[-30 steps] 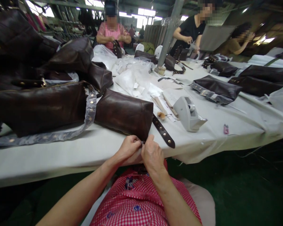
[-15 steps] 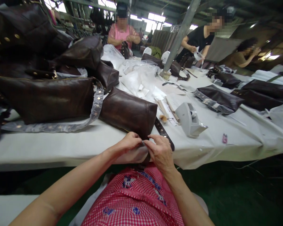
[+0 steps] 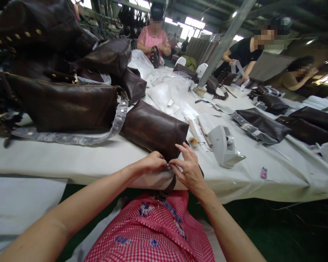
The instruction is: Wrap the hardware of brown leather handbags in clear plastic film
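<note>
A dark brown leather bag [image 3: 155, 125] lies on its side at the table's front edge, one end toward me. At its near lower corner my left hand [image 3: 155, 161] is closed, thumb and fingers pinched together. My right hand [image 3: 189, 169] meets it there, thumb and index finger pinching and the other fingers raised beside the bag. A small shiny piece [image 3: 168, 165] shows between the fingertips; its exact kind is too small to tell. Below the hands a dark strap [image 3: 170, 185] hangs over the table edge.
Left stands a pile of brown leather bags [image 3: 71, 105], one with a plastic-wrapped studded strap [image 3: 120, 114]. A grey tape dispenser [image 3: 224, 145] sits right of my hands. Clear plastic bags [image 3: 169, 85] and a metal post [image 3: 224, 43] are beyond. Co-workers handle bags across the table.
The view has shifted, so the table appears tilted more. Both hands stay at the bag's corner. My right hand's outer fingers have lifted and spread.
</note>
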The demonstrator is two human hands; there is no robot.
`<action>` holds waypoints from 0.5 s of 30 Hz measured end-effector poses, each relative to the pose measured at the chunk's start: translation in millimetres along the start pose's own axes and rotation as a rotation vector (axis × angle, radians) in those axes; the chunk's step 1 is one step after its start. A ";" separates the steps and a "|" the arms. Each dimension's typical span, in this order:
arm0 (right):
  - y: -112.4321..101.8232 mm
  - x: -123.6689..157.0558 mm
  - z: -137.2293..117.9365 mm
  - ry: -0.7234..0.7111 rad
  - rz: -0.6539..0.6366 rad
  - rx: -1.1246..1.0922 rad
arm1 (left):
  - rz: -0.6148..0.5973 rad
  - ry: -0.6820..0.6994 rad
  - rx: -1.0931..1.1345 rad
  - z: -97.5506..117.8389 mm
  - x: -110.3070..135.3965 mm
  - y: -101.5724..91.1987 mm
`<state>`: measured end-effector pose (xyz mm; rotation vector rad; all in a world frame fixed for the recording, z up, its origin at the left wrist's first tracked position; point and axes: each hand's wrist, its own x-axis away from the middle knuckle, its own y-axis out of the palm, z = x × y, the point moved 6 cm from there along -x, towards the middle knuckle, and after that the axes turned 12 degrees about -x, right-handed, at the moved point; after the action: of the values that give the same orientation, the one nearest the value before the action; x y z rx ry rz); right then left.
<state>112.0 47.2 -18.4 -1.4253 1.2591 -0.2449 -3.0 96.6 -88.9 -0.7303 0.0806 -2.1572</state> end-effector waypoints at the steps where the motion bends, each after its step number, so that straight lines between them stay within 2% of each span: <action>1: 1.4 -1.0 1.7 0.013 -0.001 -0.008 | -0.010 -0.006 -0.016 -0.5 -1.4 -0.7; 9: 10.3 -3.0 5.6 -0.066 -0.078 0.033 | -0.049 -0.001 -0.050 2.2 -6.0 -2.6; 15: 13.8 -0.5 -1.0 -0.110 -0.075 0.102 | -0.065 -0.037 -0.035 4.0 -2.1 -3.4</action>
<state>103.6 50.3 -29.0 -1.3813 1.0898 -0.2737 -2.3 101.1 -85.6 -0.8031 0.0768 -2.2078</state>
